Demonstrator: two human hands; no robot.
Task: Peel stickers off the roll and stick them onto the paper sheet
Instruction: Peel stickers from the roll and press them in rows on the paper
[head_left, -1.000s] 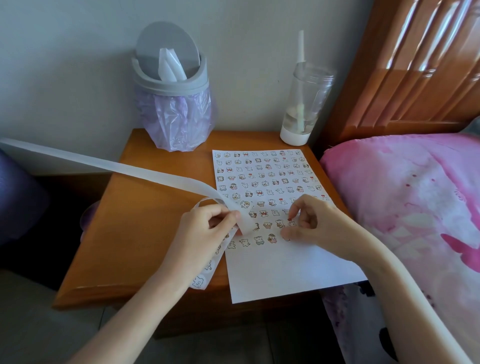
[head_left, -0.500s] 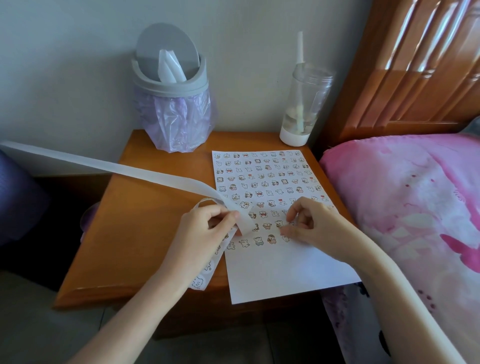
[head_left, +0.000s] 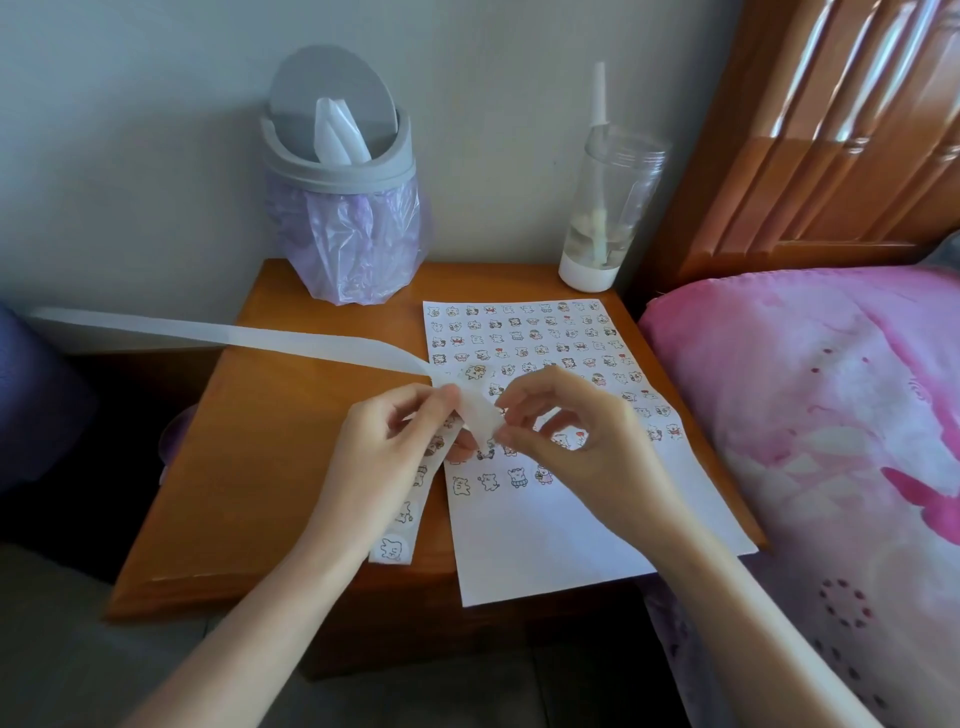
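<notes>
A white paper sheet (head_left: 545, 530) lies on the wooden bedside table (head_left: 291, 467), its upper two thirds covered with rows of small cartoon stickers. My left hand (head_left: 384, 457) pinches the sticker strip (head_left: 410, 499) at its fold; the part with stickers hangs down toward the table's front edge, and the bare backing (head_left: 234, 335) trails away to the left. My right hand (head_left: 566, 441) hovers over the sheet, thumb and forefinger pinched at the folded edge of the strip, where a sticker sits. Whether that sticker is free of the backing is hidden by the fingers.
A grey swing-lid bin (head_left: 343, 176) with a purple bag stands at the back of the table. A clear plastic cup (head_left: 608, 208) with a straw stands at the back right. A pink bed cover (head_left: 810, 441) and wooden headboard (head_left: 831, 130) border the right.
My right hand has lifted off the sheet, where it was pressing a sticker down, and moved left to the fold of the strip held in my left hand.
</notes>
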